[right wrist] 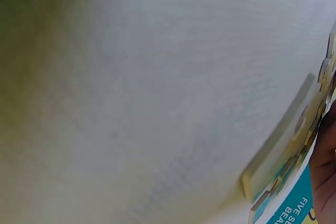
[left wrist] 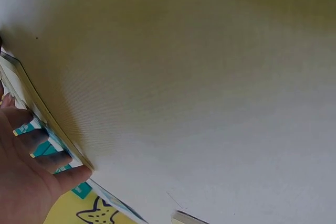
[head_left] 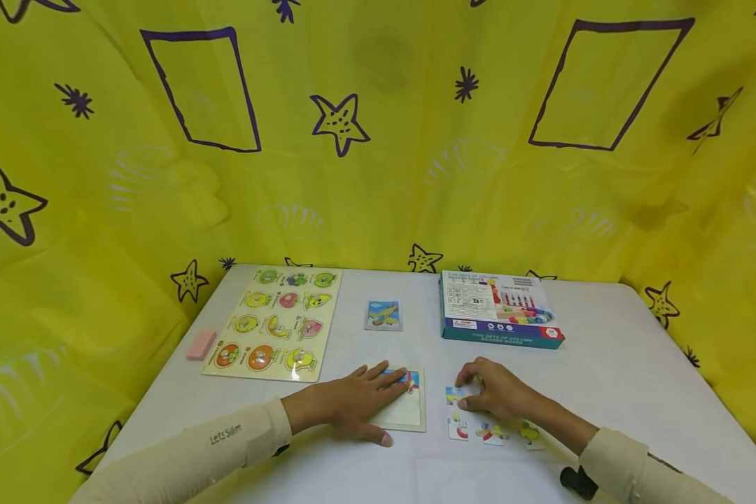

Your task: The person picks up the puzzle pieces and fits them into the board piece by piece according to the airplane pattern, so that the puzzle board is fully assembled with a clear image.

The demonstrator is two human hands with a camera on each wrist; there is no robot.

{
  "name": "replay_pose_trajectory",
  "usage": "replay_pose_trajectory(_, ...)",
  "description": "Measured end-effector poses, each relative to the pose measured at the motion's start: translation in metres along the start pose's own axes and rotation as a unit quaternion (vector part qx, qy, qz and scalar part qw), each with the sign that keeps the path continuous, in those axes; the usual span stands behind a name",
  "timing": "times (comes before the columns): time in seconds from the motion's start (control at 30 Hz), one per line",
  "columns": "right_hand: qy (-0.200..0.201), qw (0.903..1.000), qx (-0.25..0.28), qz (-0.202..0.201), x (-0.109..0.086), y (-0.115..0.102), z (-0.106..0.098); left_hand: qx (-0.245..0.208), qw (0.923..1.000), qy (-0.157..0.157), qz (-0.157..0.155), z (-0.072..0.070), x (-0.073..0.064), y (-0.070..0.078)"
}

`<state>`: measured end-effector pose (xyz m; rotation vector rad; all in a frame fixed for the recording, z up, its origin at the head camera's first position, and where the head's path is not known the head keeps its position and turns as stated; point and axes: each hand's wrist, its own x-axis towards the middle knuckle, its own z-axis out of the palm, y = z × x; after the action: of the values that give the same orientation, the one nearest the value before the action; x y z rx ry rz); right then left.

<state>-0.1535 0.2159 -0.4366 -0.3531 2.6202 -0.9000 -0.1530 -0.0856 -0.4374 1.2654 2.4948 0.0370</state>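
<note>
My left hand [head_left: 362,402] lies with fingers spread across a small puzzle tray [head_left: 416,424], covering much of it. A blue and red piece [head_left: 411,380] sits in the tray's upper right corner, by the fingertips; bare white backing shows below. To the right, my right hand [head_left: 498,392] pinches a blue and yellow puzzle piece [head_left: 453,395] between thumb and index finger, at the table surface. Nearer me lie more pieces: a white and red one [head_left: 458,428], another [head_left: 493,434] under the hand, and a yellow-green one [head_left: 530,435] below the wrist.
An airplane picture card [head_left: 383,316] lies behind the tray. At the back right is a beaded-boxes carton [head_left: 502,339]. A fruit puzzle board [head_left: 321,336] occupies the left, beside a pink block [head_left: 201,345]. A yellow curtain [head_left: 378,196] hangs behind the white table [head_left: 605,364].
</note>
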Motion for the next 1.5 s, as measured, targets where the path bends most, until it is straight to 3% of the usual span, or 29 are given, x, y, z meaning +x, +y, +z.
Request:
replay_pose_trajectory(0.57,-0.054,0.9924,0.048,-0.099,0.002,0.011,-0.002,0.010,0.9999,0.003,-0.002,0.000,0.001,0.001)
replay_pose_trajectory(1.0,-0.085,0.9803,0.137,-0.113,0.002,0.008,-0.004,0.014,0.9998,0.011,-0.005,0.003,0.001,0.000)
replay_pose_trajectory(1.5,-0.077,0.9790,0.157,-0.105,0.003,-0.004,0.001,0.008,0.9996,0.013,-0.023,0.003,-0.004,-0.004)
